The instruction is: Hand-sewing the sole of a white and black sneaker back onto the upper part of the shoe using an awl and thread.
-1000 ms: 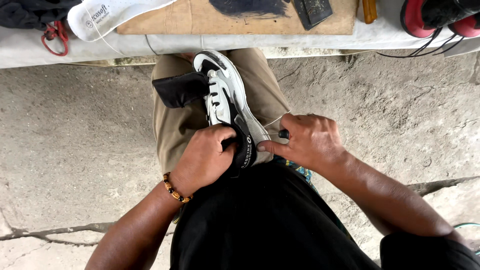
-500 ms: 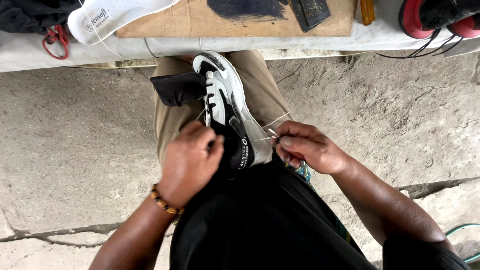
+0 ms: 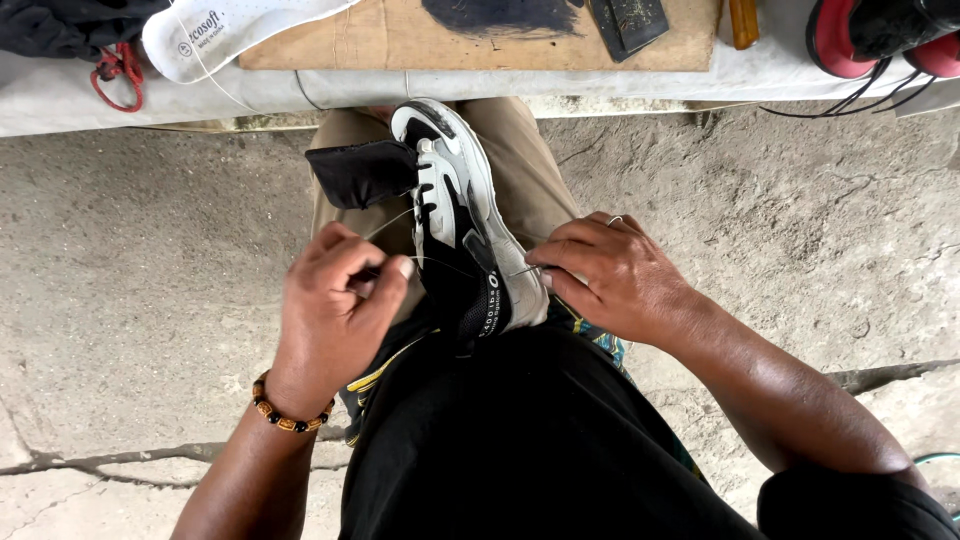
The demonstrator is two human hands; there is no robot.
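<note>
A black and white shoe (image 3: pixel 455 215) lies on the person's lap between the two hands, its long axis running away from the body, toe toward the table (image 3: pixel 60 95) and heel end at the hands. It rests on its side, the white sole edge turned to the right, and its black tongue (image 3: pixel 362 172) is folded out to the left. The left hand (image 3: pixel 340 305) is curled, fingertips pinching a thin pale thread (image 3: pixel 390 222) just left of the shoe; a bead bracelet (image 3: pixel 285 415) circles its wrist. The right hand (image 3: pixel 610 275) lies against the shoe's right side, fingers pressed together, pinching what looks like a needle (image 3: pixel 522 270) at the sole edge. Beyond the hands, on the table, lie a white insole (image 3: pixel 230 30) and a wooden board (image 3: pixel 400 40).
</note>
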